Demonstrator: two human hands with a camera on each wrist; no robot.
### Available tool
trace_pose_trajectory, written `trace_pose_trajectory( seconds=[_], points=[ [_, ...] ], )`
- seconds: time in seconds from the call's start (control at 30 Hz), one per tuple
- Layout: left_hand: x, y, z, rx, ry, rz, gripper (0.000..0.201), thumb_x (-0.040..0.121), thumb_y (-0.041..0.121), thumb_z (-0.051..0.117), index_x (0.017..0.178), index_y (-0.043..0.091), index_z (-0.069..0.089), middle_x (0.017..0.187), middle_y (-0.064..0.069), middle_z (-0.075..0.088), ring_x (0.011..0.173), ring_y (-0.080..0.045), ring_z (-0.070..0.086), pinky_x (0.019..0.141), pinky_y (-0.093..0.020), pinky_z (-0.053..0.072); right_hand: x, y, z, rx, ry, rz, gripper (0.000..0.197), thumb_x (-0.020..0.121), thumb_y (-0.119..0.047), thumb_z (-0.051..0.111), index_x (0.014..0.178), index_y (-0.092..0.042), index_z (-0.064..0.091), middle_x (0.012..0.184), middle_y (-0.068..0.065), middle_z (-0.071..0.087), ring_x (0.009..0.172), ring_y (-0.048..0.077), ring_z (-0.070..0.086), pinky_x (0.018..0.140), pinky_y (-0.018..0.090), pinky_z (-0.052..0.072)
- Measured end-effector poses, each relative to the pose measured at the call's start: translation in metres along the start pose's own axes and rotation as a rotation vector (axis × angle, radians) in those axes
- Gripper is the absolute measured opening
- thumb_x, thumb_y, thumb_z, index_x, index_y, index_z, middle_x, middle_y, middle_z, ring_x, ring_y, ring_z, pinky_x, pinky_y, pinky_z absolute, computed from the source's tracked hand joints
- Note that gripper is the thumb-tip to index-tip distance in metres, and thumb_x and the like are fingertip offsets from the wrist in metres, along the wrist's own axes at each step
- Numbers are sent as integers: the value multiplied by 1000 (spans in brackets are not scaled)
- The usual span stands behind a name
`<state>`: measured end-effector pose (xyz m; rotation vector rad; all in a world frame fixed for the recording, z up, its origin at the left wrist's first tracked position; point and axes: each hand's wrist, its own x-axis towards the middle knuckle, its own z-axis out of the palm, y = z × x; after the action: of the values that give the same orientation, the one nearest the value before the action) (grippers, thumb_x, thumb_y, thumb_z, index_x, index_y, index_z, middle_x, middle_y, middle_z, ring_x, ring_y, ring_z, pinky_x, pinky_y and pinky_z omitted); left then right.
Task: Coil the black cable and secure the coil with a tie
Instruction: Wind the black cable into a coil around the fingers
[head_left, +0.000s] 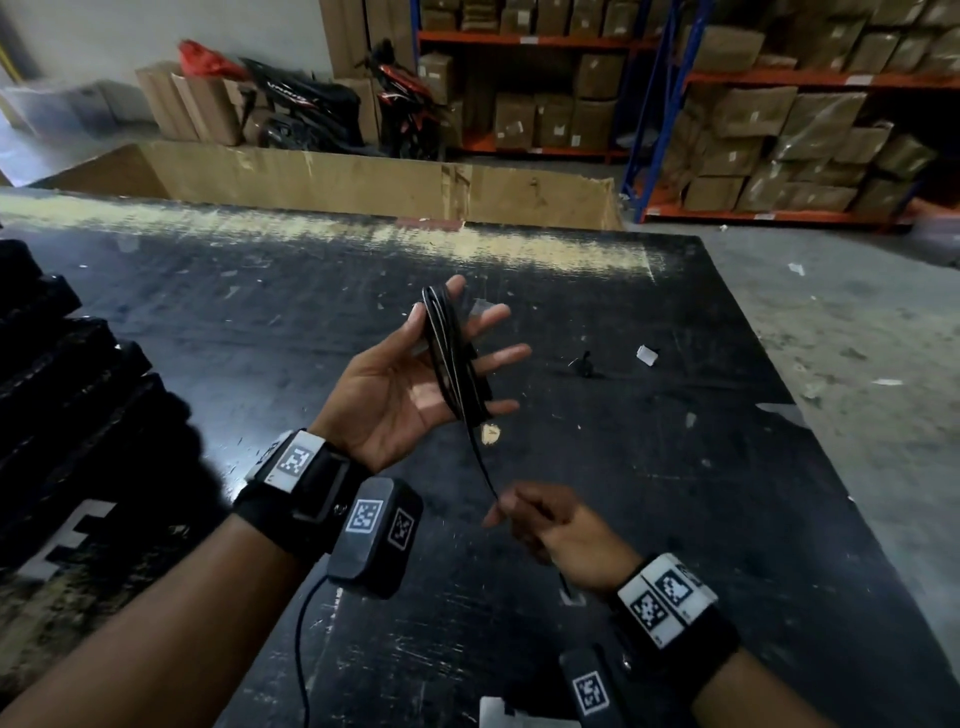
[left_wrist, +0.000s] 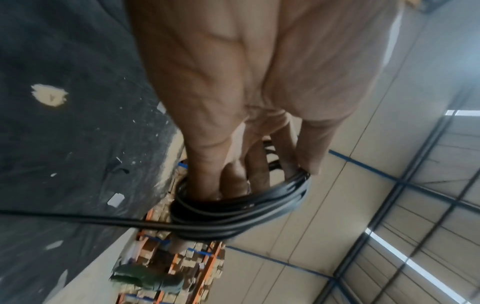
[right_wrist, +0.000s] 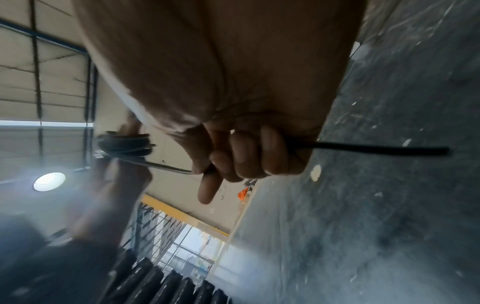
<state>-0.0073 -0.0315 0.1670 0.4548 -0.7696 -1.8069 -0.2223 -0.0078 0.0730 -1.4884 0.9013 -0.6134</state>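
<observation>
Several turns of the black cable already lie wound round the spread fingers of the left hand, just above the middle of the head view and held above the dark desk. That hand is open, fingers straight and fanned, palm up, serving as a former for the coil rather than gripping it. From the lower edge of the coil one strand runs down and right to the right hand, whose fingers are curled round it in a fist; the right wrist view shows a short free end sticking out past the little-finger side.

I judge the cable light and limp, yet springy enough that the loops would slacken and slide off the fingertips once the fingers close together. Its jacket looks smooth, so a loose fist could let it slip. The best hold for the coil seems to be a pinch across all the turns at one point, thumb over the bundle, while the tail is kept taut near its end.

A small dark piece lies on the desk, right of the coil; whether it is the tie I cannot tell.
</observation>
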Motion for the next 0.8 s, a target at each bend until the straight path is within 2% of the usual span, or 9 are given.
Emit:
trace_pose_trajectory(
  seconds=[0.1,0.2,0.3,0.43,0.5,0.63,0.7,0.8],
  points=[
    [-4,-2,0,9,-88,-52,43,104,38,42,144,30,57,155,-15,52,141,-48,47,107,-78,32,13,5,-18,-63,115,2,32,104,-18,52,75,-13,65,43,-13,42,37,-2,34,40,12,29],
    [-9,-2,-5,20,-123,-78,43,105,38,42,145,30,55,154,-16,54,144,-49,44,110,-81,23,24,-4,-38,-113,157,-1,33,101,-19,59,68,-15,62,45,-11,41,37,-1,33,40,14,29],
    [-13,4,-7,35,-114,-54,43,105,37,40,143,29,57,152,-16,56,144,-47,44,109,-80,26,29,-17,-55,-220,36,-25,31,98,-22,64,67,-15,63,45,-11,41,39,1,32,42,15,27],
    [-13,22,-10,25,-43,60,42,103,35,46,142,28,58,149,-14,59,143,-44,48,105,-77,38,25,-26,-58,-320,-185,-8,28,94,-33,68,72,-17,70,53,5,40,44,7,29,44,21,23],
    [-14,30,-12,35,-3,90,42,102,34,49,142,27,58,150,-13,59,142,-43,49,105,-78,37,21,-26,-54,-291,-238,17,28,93,-35,70,74,-15,73,51,3,40,44,9,30,45,24,22],
    [-17,28,-14,25,-23,76,43,102,35,47,142,27,59,149,-14,59,142,-43,49,105,-77,38,16,-22,-43,-273,-260,32,27,92,-30,72,76,-8,74,46,-9,44,41,5,33,44,20,26],
    [-19,21,-12,-4,-80,32,42,104,33,47,144,25,56,151,-15,57,145,-44,44,107,-78,34,20,-16,-36,-305,-284,43,31,93,-29,71,78,-2,72,44,-10,45,40,3,34,43,17,27],
    [-21,9,-6,-42,-169,-63,42,107,33,42,147,24,52,154,-18,53,147,-47,39,111,-80,24,30,-9,-27,-405,-249,56,33,96,-35,66,75,-9,72,44,-12,49,43,0,39,47,16,32]
  ],
)
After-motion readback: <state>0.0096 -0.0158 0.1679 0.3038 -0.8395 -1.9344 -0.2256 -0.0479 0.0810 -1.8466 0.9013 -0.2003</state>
